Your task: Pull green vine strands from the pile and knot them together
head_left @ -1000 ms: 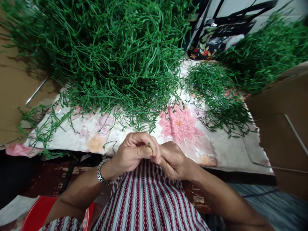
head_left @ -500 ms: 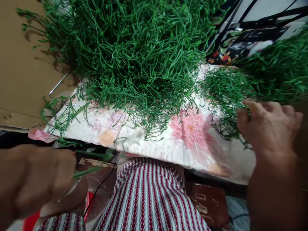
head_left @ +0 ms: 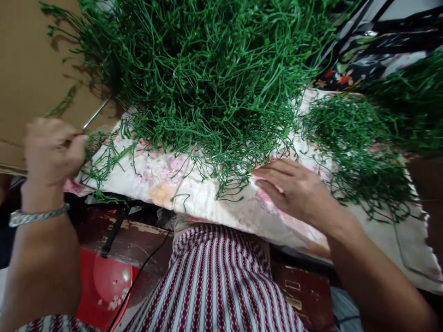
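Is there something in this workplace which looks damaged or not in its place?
The dark red wood looks damaged: its paint is chipped, with pale patches showing. One green strand looks stray, lying apart from the pile, near the front edge of the cloth.

From my side I see a counter, of which the pale cloth [head_left: 207, 200] with pink, lilac and orange flowers shows. At the left stands plain brown cardboard [head_left: 31, 55], and darker cardboard [head_left: 427, 180] is at the right edge. In the upper right, a black frame [head_left: 410, 22] and a dark flowered bag [head_left: 367, 62] are before a pale wall [head_left: 403, 8]. Lower down, I notice worn dark red wood [head_left: 304, 293], a red basin [head_left: 86, 286] and a thin black cable [head_left: 138, 275]. The light is soft and rather dim towards the edges.
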Demonstrator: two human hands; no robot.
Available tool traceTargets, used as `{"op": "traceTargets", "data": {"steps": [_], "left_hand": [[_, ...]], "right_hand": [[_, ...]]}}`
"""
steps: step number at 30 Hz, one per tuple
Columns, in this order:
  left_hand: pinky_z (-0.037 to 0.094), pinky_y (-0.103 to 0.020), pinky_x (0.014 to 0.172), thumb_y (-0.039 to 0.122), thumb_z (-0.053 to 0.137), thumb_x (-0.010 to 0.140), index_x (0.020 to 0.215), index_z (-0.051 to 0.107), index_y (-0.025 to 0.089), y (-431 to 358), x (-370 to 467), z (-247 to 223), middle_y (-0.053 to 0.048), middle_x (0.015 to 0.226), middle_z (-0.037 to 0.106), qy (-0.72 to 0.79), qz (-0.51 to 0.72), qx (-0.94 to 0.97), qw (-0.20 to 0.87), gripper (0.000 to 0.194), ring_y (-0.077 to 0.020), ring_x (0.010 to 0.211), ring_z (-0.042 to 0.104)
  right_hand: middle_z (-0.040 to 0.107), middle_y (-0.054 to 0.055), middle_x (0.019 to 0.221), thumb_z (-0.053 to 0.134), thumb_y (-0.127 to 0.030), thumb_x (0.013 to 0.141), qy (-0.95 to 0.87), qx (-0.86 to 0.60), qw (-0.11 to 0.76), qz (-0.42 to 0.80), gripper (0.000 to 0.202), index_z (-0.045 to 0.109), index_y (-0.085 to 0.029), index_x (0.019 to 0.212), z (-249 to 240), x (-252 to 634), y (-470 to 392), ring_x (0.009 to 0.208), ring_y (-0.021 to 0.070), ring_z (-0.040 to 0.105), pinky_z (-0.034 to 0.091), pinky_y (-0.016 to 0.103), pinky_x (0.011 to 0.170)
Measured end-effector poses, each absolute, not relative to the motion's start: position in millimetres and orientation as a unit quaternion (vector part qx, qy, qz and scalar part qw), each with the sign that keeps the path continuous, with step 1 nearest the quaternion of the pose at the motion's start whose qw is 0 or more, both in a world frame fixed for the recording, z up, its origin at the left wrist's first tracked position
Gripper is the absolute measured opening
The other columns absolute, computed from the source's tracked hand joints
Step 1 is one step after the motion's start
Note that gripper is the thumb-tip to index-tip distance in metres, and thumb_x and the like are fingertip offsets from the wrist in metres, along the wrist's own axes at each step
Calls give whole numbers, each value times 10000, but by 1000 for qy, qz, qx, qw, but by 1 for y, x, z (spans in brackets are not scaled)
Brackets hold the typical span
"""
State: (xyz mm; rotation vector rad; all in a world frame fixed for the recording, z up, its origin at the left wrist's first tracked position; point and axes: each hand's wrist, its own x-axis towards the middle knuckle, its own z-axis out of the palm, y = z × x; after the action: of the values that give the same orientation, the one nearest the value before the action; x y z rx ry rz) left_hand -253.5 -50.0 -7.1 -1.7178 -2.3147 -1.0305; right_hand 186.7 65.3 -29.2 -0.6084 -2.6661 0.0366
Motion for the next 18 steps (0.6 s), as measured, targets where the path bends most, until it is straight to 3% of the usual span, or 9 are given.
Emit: {"op": "traceTargets", "data": {"steps": [1, 4, 8, 11, 15, 18], "left_hand": [[295, -412, 1003, 183, 628, 708, 665, 627, 155, -48, -266, -14, 55, 749, 562, -757, -290, -578, 94, 51, -147, 922, 492], [361, -342, 925, 161, 620, 662, 669, 636, 174, -47, -288, -40, 52, 762, 579, -762, -179, -618, 79, 22, -139, 853, 504], [423, -327, 869, 211, 591, 689, 828, 648, 178, -53, -289, -58, 3, 912, 634, -749, -142, -634, 128, 154, -173, 897, 544], [433, -378, 892, 211, 603, 687, 929, 639, 188, -58, -278, -58, -19, 1028, 633, -718, -177, -643, 196, 246, -208, 963, 555], [463, -418, 852, 159, 617, 682, 854, 655, 195, -56, -246, -46, -15, 970, 653, -657, -269, -646, 282, 179, -218, 902, 596], [494, -379, 789, 103, 609, 686, 849, 637, 219, -50, -198, -28, -3, 911, 655, -567, -328, -714, 248, 202, -189, 853, 607]], "right_hand": [[652, 62, 875, 501, -235, 846, -960, -201, 196, 9, 202, 614, -157, 994, -30, 175, 63, 795, 175, 579, 466, 328, 745], [637, 65, 840, 472, -226, 860, -962, -184, 200, -22, 242, 601, -147, 1048, -32, 148, 62, 762, 167, 546, 428, 307, 698], [608, 80, 854, 446, -218, 870, -953, -197, 222, -66, 250, 590, -136, 1056, -30, 119, 70, 765, 174, 490, 369, 304, 671], [585, 93, 895, 464, -234, 861, -954, -205, 201, -87, 210, 604, -144, 989, -35, 99, 78, 802, 193, 455, 323, 312, 656], [570, 74, 816, 461, -178, 855, -965, -168, 181, -85, 170, 594, -147, 753, -42, 88, 80, 755, 171, 422, 293, 310, 647], [577, 56, 810, 450, -148, 855, -968, -131, 200, -74, 163, 582, -156, 760, -39, 95, 71, 752, 161, 427, 309, 315, 670]]}}
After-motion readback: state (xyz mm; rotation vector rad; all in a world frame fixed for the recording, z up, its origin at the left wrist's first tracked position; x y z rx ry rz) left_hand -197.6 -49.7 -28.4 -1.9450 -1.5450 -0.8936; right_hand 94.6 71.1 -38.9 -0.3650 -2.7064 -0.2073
